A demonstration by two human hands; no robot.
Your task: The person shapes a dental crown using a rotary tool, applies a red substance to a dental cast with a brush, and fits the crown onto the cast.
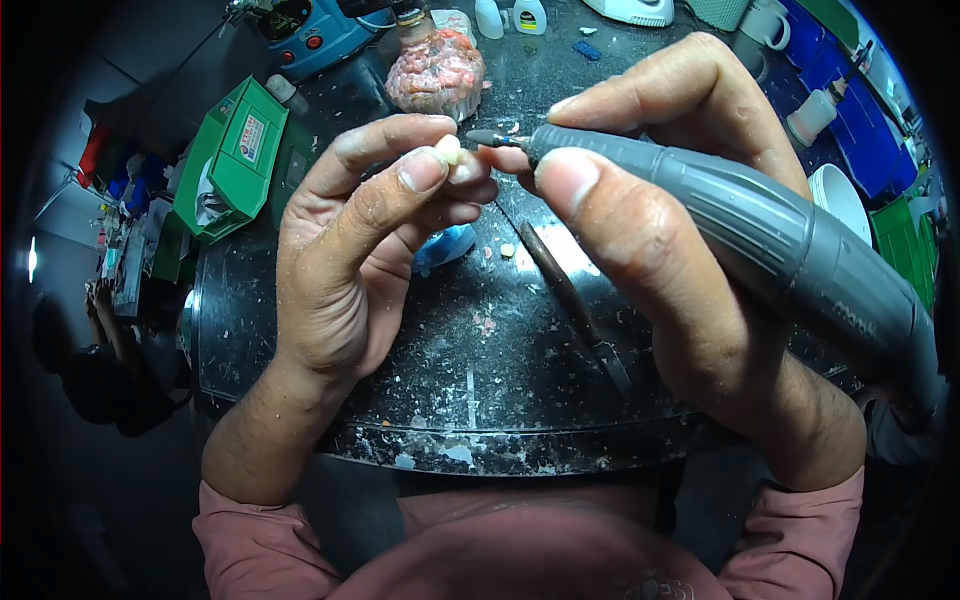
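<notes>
The grip of your left hand (345, 235) is clamped, by the fingertips, on one small pale piece (452, 152), above the worktop (430, 385) and well inside its left edge. Your right hand (665, 255) is closed around one grey handpiece (700, 185); its bit (487, 138) points at the piece, but I cannot tell if they touch. The step seems to be shaping; the next move calls for steady, light contact. I count one dark tool (562, 280) toward the front edge, and two white bottles (530, 17) near the back edge.
</notes>
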